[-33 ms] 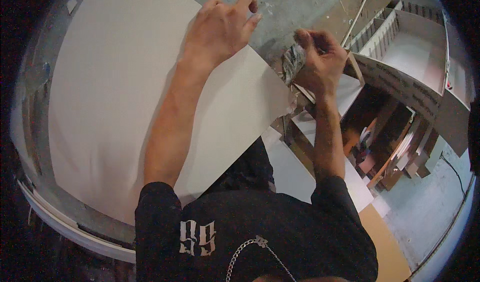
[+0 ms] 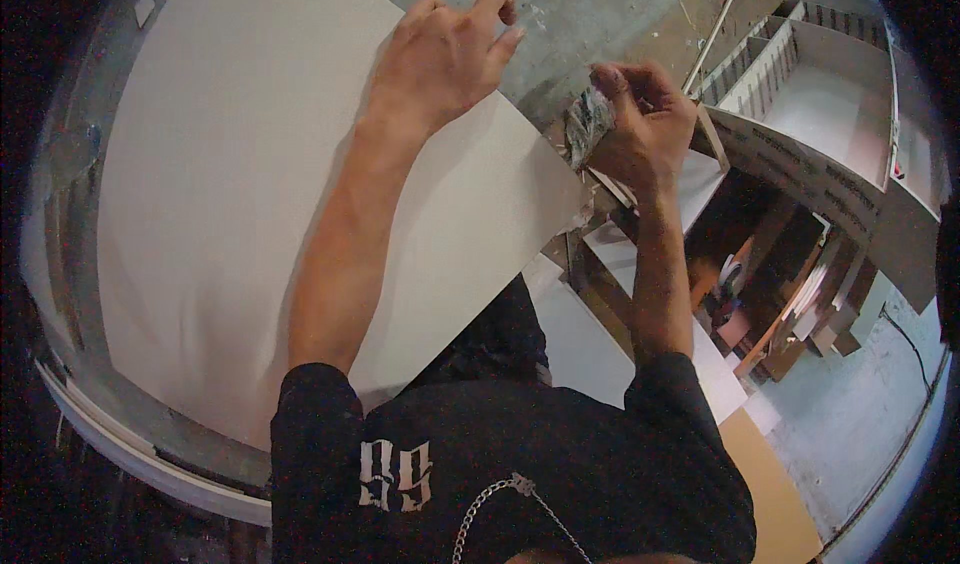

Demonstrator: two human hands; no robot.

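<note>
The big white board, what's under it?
Dark cloth shows past the near edge of the white board, and grey floor past its far edge. The board covers whatever is underneath, so I can't tell.

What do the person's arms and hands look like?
Left hand and right hand: bare, no gloves or wristbands visible. Forearms uncovered. Short black sleeves end around the elbows. Black shirt has a pale print; a silver-coloured chain lies over the shirt.

A large, smooth, off-white panel [image 2: 220, 184] lies broad face up, its upper-right edge passing beneath the left hand [image 2: 440, 54]. Just beyond that edge, near the panel's right corner, a crumpled, greyish, shiny wad [image 2: 588, 129] is bunched in the right hand [image 2: 648, 114], partly hidden.
</note>
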